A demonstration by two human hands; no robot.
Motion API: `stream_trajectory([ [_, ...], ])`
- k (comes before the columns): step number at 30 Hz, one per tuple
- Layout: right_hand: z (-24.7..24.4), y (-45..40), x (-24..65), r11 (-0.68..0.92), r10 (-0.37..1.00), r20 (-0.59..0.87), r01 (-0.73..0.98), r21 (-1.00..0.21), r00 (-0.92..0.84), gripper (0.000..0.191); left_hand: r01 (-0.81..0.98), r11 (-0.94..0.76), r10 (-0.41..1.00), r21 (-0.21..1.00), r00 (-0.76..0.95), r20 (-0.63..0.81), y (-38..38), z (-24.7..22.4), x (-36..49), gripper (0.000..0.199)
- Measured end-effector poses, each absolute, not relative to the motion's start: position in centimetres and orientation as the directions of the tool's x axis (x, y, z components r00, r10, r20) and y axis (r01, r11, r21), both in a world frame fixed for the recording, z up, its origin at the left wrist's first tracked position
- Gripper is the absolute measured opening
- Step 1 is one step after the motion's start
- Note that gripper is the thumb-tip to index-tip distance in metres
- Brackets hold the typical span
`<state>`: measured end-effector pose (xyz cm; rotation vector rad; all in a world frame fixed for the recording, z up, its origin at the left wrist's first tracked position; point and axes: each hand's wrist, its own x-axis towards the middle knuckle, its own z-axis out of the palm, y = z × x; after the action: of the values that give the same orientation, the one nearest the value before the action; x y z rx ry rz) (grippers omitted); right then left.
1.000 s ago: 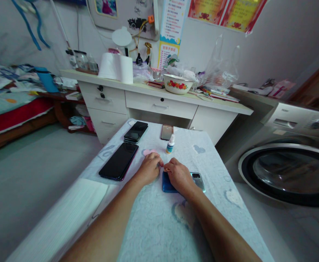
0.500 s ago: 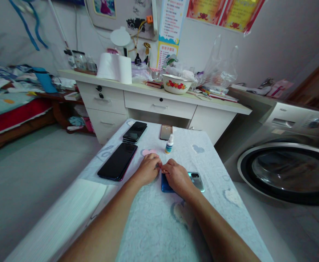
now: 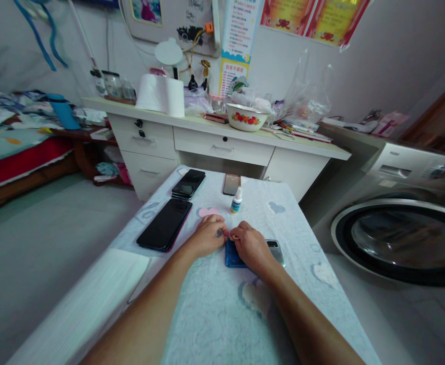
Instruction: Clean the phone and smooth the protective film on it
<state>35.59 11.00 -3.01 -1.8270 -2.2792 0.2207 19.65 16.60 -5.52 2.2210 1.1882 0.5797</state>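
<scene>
A shiny blue-to-silver phone (image 3: 233, 256) lies back up on the cloth-covered table, its camera block showing at the right end. Over it rests my right hand (image 3: 251, 247), fingers curled and pressed together above the phone's back, hiding its middle. My left hand (image 3: 209, 235) is closed at the phone's far left corner, fingertips pinched. Whatever either hand pinches is too small or hidden to name. Just beyond the hands stands a small white spray bottle (image 3: 236, 201) with a blue and yellow label.
A large black phone (image 3: 164, 225) lies left of my hands, with a stack of phones (image 3: 188, 184) behind it. Another phone, brownish (image 3: 231, 184), lies near the far edge. Beyond are a white desk (image 3: 222, 144) with a flowered bowl (image 3: 246, 117), and a washing machine (image 3: 401, 167) at right.
My right hand has shifted slightly to the right over the phone, and a small gap has opened between the two hands. The phone and other things stay in place.
</scene>
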Motion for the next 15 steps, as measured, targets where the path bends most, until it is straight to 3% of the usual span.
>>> stream_trajectory([
  [15, -2.0, 10.8, 37.1, 0.183, 0.983, 0.006, 0.963, -0.2, -0.186, 0.024, 0.591, -0.483, 0.836, 0.646, 0.53, 0.141, 16.7, -5.8, 19.4, 0.011],
])
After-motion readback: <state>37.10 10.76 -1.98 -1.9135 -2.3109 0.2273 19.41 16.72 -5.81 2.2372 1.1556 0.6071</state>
